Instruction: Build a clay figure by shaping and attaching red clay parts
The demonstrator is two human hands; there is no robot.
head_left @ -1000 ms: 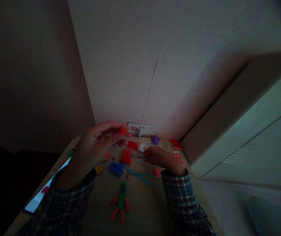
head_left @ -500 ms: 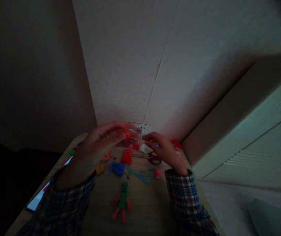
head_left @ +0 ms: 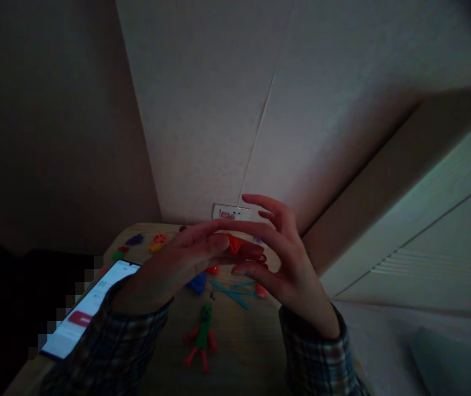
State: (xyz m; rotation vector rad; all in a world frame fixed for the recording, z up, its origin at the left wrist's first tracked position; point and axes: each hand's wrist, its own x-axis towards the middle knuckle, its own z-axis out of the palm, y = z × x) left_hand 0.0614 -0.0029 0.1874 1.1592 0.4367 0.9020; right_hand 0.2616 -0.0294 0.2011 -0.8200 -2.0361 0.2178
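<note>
My left hand (head_left: 196, 250) is raised over the table, its thumb pressing a small lump of orange modelling clay (head_left: 234, 245) against the fingers. My right hand (head_left: 287, 256) curves around the left fingertips with thumb and fingers apart; whether it touches them I cannot tell. Below, a clay figure (head_left: 203, 335) with a green head and body and reddish-pink limbs lies on the table. Between figure and hands are turquoise modelling tools (head_left: 235, 294) and blue clay (head_left: 197, 282). Scissors are mostly hidden behind my hands.
A lit phone (head_left: 91, 308) lies along the left side of the wooden table (head_left: 244, 352). Small coloured clay pieces, among them a dark blue one (head_left: 135, 240) and a red-and-yellow one (head_left: 159, 240), lie at the far left. A wall socket (head_left: 230, 212) sits behind the table.
My left hand has moved right with the orange clay. My right hand has come up with its fingers spread wider, close around the left fingertips. More of the phone shows.
</note>
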